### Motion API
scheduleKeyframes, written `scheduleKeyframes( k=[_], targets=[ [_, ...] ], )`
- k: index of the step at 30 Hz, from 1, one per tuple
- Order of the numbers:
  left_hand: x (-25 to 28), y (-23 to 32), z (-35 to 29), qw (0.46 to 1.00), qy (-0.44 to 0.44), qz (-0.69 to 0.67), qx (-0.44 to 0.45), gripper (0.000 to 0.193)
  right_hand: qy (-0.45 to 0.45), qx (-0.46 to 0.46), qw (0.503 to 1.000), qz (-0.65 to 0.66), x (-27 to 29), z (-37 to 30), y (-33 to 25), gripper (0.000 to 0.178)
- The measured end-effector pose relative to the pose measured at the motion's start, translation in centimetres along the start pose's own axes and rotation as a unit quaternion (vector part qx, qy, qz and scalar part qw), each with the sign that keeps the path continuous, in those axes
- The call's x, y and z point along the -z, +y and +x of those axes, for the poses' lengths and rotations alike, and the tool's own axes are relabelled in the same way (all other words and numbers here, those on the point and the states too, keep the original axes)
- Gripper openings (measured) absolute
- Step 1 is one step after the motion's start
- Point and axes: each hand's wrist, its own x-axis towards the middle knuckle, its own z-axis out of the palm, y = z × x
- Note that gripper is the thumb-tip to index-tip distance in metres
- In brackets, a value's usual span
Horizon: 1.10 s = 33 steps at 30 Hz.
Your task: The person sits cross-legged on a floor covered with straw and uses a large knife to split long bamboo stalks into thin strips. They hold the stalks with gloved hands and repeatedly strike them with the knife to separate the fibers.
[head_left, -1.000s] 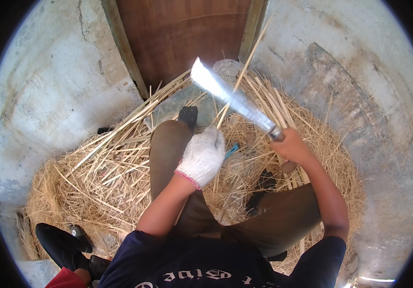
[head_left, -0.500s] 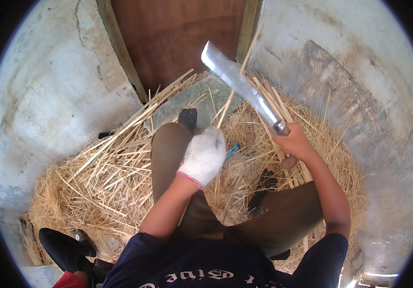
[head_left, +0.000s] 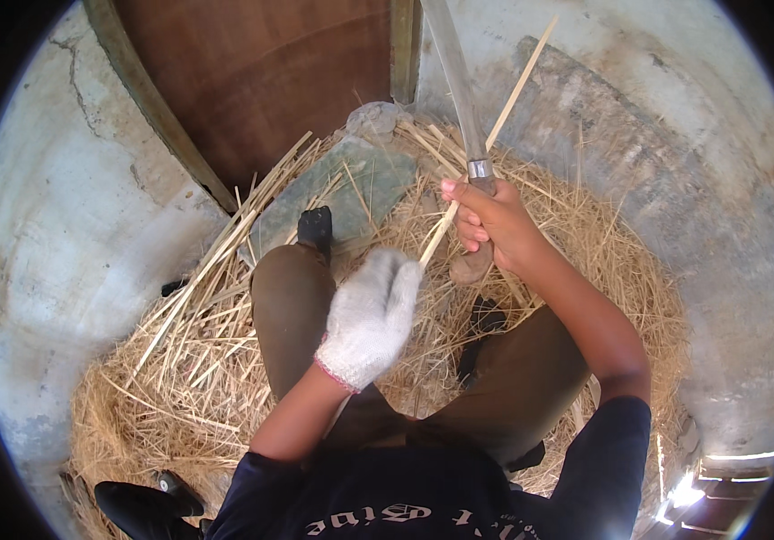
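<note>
A white knitted glove covers my left hand [head_left: 371, 315], which is closed at the lower end of a thin, pale bamboo strip [head_left: 522, 83]. The strip slants up and away to the right, passing right by my other hand's thumb. My bare right hand [head_left: 499, 220] wraps round the wooden handle of a machete [head_left: 461, 85]. Its long blade points away from me, nearly upright in view, with the tip cut off by the upper edge. The blade crosses close to the strip just above my right hand; whether they touch I cannot tell.
Straw-like shavings [head_left: 603, 270] cover the ground around my legs. Long split strips [head_left: 216, 256] lie in a pile at the left, beside a flat greenish stone slab [head_left: 337, 193]. A brown door [head_left: 265, 81] and worn plaster walls [head_left: 54, 225] stand close around. Another person's dark-clothed leg [head_left: 135, 511] shows at lower left.
My right hand has come inward toward the strip, and the machete has swung from leaning left to nearly upright. The strip now leans further right. The whole view has shifted a little.
</note>
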Motion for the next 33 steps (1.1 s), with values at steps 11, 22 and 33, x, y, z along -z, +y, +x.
scheduleKeyframes(
  k=[11,22,33],
  targets=[
    [0.3,-1.7,0.7,0.991,0.025,-0.004,-0.132,0.025,-0.058,0.016,0.996,-0.067,-2.8,-2.5,-0.7,0.023],
    [0.9,-2.8,-0.4,0.818,-0.359,-0.419,0.165,0.063,0.015,0.052,0.995,-0.088,-0.6,-1.8,-1.0,0.029],
    [0.6,-3.4,0.1,0.888,-0.045,-0.434,0.147,0.022,0.12,0.334,0.731,-0.583,2.1,-1.0,0.6,0.024]
  ],
)
